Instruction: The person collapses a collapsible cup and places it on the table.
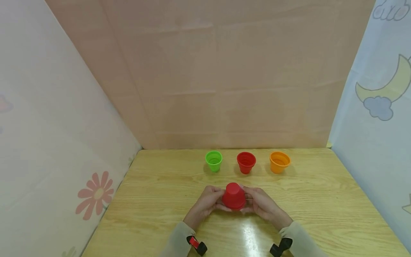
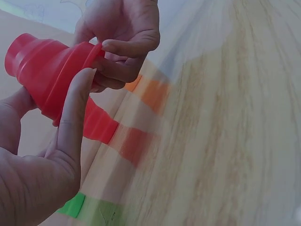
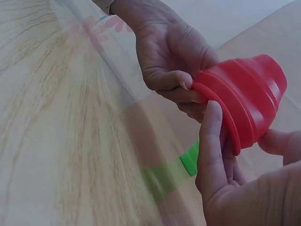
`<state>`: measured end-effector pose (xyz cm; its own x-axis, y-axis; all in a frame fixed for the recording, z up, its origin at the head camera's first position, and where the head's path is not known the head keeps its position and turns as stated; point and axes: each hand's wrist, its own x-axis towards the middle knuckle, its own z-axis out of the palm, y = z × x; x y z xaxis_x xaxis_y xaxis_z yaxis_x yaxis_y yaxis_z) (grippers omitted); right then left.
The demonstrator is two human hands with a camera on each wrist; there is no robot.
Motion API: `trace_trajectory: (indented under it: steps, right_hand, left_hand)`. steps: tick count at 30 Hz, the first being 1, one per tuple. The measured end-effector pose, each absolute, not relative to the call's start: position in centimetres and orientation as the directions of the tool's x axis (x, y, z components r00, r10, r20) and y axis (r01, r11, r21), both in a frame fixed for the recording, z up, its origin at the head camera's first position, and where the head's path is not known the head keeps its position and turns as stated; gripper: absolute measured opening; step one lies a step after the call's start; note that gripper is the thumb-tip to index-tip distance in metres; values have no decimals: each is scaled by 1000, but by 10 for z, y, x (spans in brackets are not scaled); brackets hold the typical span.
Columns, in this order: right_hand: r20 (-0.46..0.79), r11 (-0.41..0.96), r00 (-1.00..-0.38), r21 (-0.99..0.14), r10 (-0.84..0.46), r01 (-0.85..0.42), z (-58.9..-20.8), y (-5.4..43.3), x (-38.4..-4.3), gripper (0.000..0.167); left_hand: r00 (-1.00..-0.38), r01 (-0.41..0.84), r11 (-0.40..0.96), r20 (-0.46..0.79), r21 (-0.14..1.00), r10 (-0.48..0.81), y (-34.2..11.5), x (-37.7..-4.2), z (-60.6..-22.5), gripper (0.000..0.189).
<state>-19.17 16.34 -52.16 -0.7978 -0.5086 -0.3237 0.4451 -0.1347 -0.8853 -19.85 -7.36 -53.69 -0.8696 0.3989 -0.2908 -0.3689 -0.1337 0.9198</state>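
Between both hands, above the front middle of the table, is a red ridged folding cup (image 1: pixel 233 196), turned with its narrow base up and its wide rim down. My left hand (image 1: pixel 205 201) grips it from the left, thumb on the side and fingers at the rim. From the other side my right hand (image 1: pixel 264 203) pinches it the same way. In the left wrist view the cup (image 2: pixel 51 70) is raised off the table, with fingertips along its rim. The right wrist view shows the cup's ridged wall (image 3: pixel 244 94); its inside is hidden.
Behind the hands stand three upright cups in a row: green (image 1: pixel 213 161), red (image 1: pixel 246 162) and orange (image 1: pixel 279 162). The wooden table (image 1: pixel 154 207) meets a brown back panel (image 1: pixel 224 89), with patterned white panels at left (image 1: pixel 57 125) and right (image 1: pixel 363 142).
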Motion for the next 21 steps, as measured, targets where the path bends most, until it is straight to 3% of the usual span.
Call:
trace_trajectory:
  steps: [9,21]
  right_hand:
    - [-205,-222,-749,-877,-630,426,-524,173,-196,34]
    - [-238,-160,-817,-915,-525,370,-524,168,-193,32]
  left_hand:
    - [-913,-284,-94,-239,954,330,-72,-201,-532,25]
    - [-920,-300,-90,-264,950,288,-69,-200,-538,24]
